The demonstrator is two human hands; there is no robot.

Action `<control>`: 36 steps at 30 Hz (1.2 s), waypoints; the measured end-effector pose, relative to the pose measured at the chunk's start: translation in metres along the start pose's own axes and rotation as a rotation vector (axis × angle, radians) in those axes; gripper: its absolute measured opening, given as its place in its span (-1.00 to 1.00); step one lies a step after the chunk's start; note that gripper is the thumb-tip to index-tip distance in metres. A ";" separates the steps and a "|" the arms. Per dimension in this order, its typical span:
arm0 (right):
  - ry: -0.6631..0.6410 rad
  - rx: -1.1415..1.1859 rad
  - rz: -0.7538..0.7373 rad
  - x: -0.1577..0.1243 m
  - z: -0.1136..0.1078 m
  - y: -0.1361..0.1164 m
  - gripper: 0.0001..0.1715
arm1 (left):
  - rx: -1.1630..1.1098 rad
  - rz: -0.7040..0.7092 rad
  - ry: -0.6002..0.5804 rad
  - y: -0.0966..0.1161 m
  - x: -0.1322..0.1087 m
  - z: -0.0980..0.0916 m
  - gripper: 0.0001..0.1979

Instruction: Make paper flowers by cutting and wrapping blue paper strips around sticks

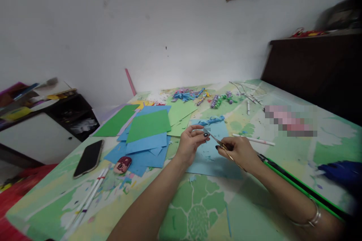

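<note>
My left hand [190, 144] is closed in a pinch on a small piece of blue paper [207, 130], partly hidden by the fingers. My right hand [239, 151] grips a pair of gold-handled scissors [216, 139], whose blades point left at that piece, close to the left fingertips. Under both hands lies a light blue sheet [219, 167] with small blue snippets scattered on it. Just beyond the left fingers, twisted blue paper rolls [212, 120] rest at the sheet's far edge.
Green sheets [148, 126] and blue sheets [155, 160] pile up on the left, near a phone [89, 158] and a maroon case [123, 165]. White sticks [90, 192] lie in front. Curled paper pieces [185, 95] sit by the wall. A green-and-black long object [296, 182] lies under my right forearm.
</note>
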State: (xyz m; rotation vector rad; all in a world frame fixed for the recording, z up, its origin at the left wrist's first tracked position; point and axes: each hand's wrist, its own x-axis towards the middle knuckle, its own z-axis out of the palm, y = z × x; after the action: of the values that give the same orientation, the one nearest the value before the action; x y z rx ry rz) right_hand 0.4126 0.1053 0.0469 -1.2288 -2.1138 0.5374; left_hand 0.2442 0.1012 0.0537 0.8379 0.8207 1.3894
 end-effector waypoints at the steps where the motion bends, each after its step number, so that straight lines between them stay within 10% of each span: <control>1: 0.002 0.003 0.003 0.000 0.000 0.000 -0.74 | 0.002 0.012 -0.001 0.000 0.000 0.000 -0.66; 36: 0.023 -0.064 0.016 0.000 -0.002 -0.002 -0.72 | 0.024 0.107 0.014 -0.003 0.002 -0.002 -0.66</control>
State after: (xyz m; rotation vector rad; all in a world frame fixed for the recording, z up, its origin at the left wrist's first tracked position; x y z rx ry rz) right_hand 0.4124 0.1042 0.0497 -1.2825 -2.1184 0.4638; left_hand 0.2444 0.1033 0.0500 0.9026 0.8145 1.4838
